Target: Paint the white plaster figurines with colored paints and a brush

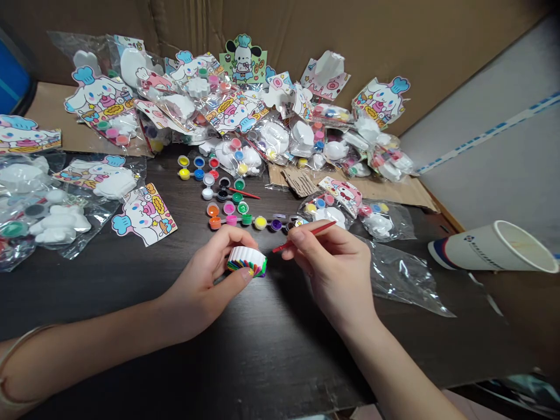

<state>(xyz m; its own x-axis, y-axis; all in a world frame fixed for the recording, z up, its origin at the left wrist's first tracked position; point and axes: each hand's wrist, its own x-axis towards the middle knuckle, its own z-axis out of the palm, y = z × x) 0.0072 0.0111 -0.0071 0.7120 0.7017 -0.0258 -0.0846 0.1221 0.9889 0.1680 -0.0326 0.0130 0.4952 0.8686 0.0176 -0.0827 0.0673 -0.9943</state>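
Note:
My left hand [210, 280] grips a small white ridged piece [247, 257] between thumb and fingers. Its lower edge carries stripes of several colours, with green and purple at the right end. In my right hand [335, 262] is a thin red paintbrush [306, 235], its tip pointing left, just right of the piece and apart from it. Beyond both hands, open paint pots stand on the dark table [175, 361], among them an orange pot [214, 223], a yellow pot [261, 223] and a purple pot [276, 225].
A second red brush [245, 193] lies by the black pot. Bagged white figures with cartoon cards [236, 111] are heaped at the back, more bags [56, 221] at the left. At the right are an empty plastic bag [406, 277] and a tilted paper cup [485, 248].

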